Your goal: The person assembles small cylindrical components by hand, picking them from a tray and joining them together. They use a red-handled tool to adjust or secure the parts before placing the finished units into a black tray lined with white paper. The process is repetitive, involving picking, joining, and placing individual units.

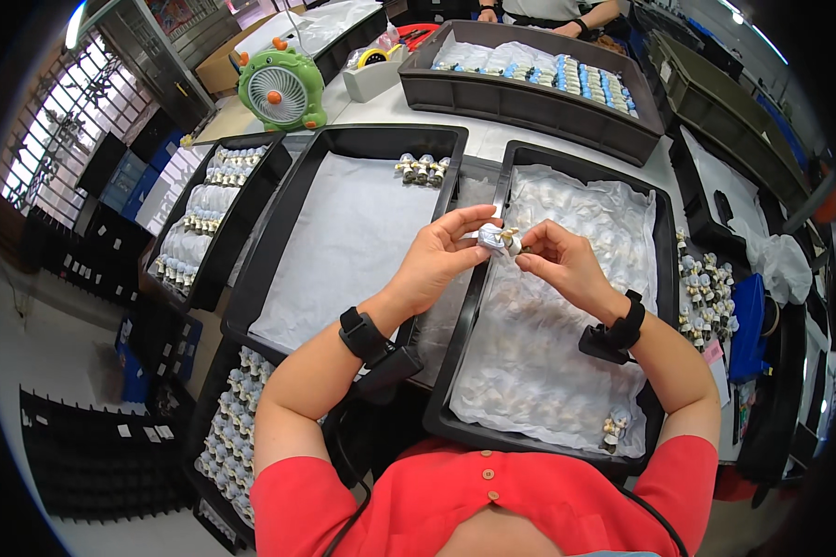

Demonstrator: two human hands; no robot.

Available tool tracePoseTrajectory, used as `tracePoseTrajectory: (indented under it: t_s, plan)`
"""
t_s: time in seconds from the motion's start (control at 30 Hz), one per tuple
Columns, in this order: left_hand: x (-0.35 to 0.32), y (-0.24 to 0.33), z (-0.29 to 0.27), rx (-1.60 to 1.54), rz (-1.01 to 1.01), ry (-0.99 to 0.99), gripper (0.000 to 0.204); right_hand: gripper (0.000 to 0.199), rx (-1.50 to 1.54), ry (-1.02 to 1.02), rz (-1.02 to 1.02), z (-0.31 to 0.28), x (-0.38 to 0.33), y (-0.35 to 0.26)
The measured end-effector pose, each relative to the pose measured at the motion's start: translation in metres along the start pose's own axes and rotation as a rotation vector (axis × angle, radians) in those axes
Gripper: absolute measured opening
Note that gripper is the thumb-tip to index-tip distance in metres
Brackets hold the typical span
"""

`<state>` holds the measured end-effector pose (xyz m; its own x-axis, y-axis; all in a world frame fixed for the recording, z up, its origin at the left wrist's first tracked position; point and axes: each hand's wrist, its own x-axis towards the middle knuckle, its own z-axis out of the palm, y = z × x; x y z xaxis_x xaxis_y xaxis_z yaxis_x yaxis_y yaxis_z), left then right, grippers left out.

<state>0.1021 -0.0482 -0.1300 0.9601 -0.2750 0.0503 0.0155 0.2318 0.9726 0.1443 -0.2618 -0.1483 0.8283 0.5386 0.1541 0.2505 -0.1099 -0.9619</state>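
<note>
Between the fingertips of my left hand [434, 262] and my right hand [571, 266] is a small figurine [492, 239] with a pale blue-white top and some gold-brown detail. Both hands pinch it, the left at its pale end and the right at the other. They hover over the inner edge of the right black tray [475, 320], where tissue paper covers rows of lumps. One loose figurine [613, 431] rests on that paper at the near right corner. In the left black tray [271, 243], a short row of figurines [422, 171] stands on white paper at the far right corner.
More figurines fill a tray [237, 418] at lower left and another [195, 223] at far left. Loose figurines [706, 297] lie at right beside a blue bin [749, 325]. Behind stand a green fan [281, 91] and a large grey crate [529, 104]. Another person's arm [596, 17] shows beyond.
</note>
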Motion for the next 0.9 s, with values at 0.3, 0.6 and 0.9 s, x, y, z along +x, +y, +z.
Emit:
tracePoseTrajectory:
  t_s: [0.3, 0.6, 0.9]
  plan:
    - [-0.001, 0.001, -0.004, -0.223, -0.085, 0.017, 0.045, 0.024, -0.301, 0.159, -0.313, 0.003, -0.002, -0.011]
    - [0.002, -0.007, -0.010, -0.328, -0.197, 0.000, 0.041, 0.023, -0.221, 0.158, -0.340, 0.004, -0.004, -0.015]
    - [0.004, -0.012, -0.012, -0.399, -0.186, -0.026, 0.035, 0.018, -0.068, 0.125, -0.171, -0.001, -0.003, -0.012]
